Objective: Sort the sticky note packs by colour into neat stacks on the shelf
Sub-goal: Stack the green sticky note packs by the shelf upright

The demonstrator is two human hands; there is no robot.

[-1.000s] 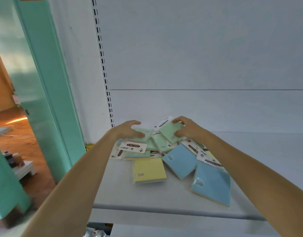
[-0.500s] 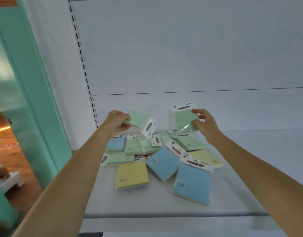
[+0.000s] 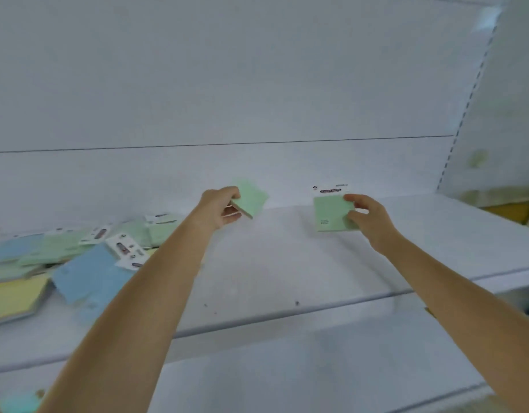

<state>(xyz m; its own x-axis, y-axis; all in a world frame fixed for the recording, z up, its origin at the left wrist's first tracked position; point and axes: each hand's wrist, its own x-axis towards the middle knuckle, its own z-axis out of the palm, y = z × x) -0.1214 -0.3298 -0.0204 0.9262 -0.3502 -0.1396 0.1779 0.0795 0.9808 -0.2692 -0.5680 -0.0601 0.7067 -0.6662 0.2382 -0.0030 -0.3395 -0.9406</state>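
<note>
Left hand (image 3: 220,208): clamped on a green pack (image 3: 251,198), tilted, up above the shelf (image 3: 287,263) near its back edge.
Right hand (image 3: 369,217): pinching another green pack (image 3: 330,214), upright, well apart.
Mixed pile (image 3: 78,257): shelf's left end.

Pile of packs (image 3: 78,257) far left on shelf (image 3: 287,263), rt side bare
</note>
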